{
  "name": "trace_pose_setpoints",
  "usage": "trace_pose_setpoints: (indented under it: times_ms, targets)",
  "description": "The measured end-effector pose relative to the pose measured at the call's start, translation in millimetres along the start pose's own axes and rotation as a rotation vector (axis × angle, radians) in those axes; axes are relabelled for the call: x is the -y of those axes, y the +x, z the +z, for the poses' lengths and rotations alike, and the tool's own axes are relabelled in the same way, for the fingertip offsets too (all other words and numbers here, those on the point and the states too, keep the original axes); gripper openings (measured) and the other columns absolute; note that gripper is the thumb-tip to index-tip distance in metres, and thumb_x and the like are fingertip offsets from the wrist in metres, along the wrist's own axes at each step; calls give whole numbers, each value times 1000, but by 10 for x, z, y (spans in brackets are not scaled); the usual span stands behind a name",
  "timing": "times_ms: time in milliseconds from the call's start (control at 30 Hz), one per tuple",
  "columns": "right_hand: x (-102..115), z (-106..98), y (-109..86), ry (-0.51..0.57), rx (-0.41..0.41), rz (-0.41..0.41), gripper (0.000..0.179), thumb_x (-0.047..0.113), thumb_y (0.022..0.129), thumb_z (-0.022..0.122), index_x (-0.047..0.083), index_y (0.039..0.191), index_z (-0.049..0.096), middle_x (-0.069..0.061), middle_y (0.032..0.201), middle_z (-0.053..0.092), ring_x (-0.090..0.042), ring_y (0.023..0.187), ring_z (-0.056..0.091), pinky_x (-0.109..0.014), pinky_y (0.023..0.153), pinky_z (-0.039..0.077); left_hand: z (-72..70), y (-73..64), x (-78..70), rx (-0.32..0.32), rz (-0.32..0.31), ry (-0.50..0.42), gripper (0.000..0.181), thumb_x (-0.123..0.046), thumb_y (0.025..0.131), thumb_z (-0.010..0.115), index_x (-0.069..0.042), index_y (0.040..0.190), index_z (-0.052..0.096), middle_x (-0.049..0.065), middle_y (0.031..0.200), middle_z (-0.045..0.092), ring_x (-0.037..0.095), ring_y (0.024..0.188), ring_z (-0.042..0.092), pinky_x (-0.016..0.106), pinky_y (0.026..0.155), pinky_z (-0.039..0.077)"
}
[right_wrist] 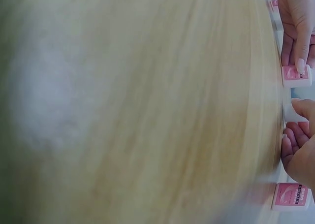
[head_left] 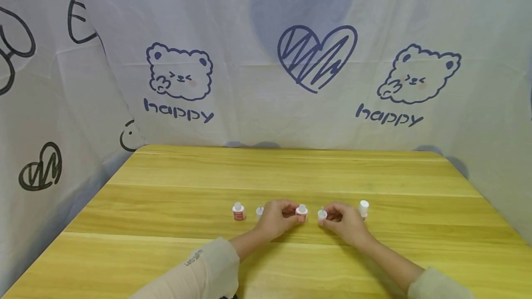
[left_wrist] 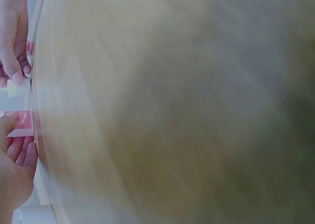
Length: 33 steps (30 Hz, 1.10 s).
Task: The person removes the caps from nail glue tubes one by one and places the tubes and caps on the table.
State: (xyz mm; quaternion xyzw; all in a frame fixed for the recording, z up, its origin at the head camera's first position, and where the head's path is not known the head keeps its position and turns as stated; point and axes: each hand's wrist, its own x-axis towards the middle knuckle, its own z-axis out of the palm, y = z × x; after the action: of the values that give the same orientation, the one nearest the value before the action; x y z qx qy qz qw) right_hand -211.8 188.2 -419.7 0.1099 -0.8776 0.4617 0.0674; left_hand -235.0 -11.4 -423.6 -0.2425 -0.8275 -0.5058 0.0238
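My left hand (head_left: 275,218) pinches a small white bottle (head_left: 301,214) with a pink label, uncapped and upright on the table. Just right of it, my right hand (head_left: 347,223) pinches a white cap (head_left: 322,216) that stands open side up with a thin pin rising from it. In the right wrist view the cap (right_wrist: 292,113) and the labelled bottle (right_wrist: 297,76) stand a little apart. A second uncapped bottle (head_left: 238,212) is at the left, and another upturned cap (head_left: 259,212) is partly behind my left hand. Beyond my right hand is a capped bottle (head_left: 364,208), its lower part mostly hidden.
The bottles and caps form a row across a wooden table (head_left: 199,165). A white cloth (head_left: 249,105) with printed bears and hearts hangs behind the table, and more printed cloth hangs on the left.
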Motion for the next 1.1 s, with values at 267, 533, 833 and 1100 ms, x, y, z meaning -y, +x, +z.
trace_pose_setpoints:
  times_ms: [267,533,833,1100]
  targets:
    - [-14,14,13,-26,-6,-9,19,1,75,74,-4,90,65,-10,80,67,-1,67,55,-16,60,49,2,-5,1,-13,0,-2,21,-11,78,74,4,92,69,16,89,71,24,79,69,11,66,51]
    - [-26,23,22,-34,-22,-30,19,3,75,75,-4,89,65,-10,79,67,-1,67,54,-16,59,48,14,-5,22,-7,-30,0,24,-8,79,73,6,98,67,17,92,71,25,81,69,16,67,53]
    - [-33,4,30,-33,-5,-38,20,2,75,74,-6,91,65,-11,81,67,-1,69,55,-17,61,49,12,-4,12,0,-25,-19,23,-6,79,73,6,97,67,18,92,70,26,82,69,14,67,52]
    - [40,-71,1,-88,46,-52,19,-4,75,71,-8,93,65,-14,85,68,-18,77,63,-22,65,53,-21,-26,-118,50,-72,-3,31,-11,79,73,5,104,64,15,98,69,24,88,67,22,73,54]
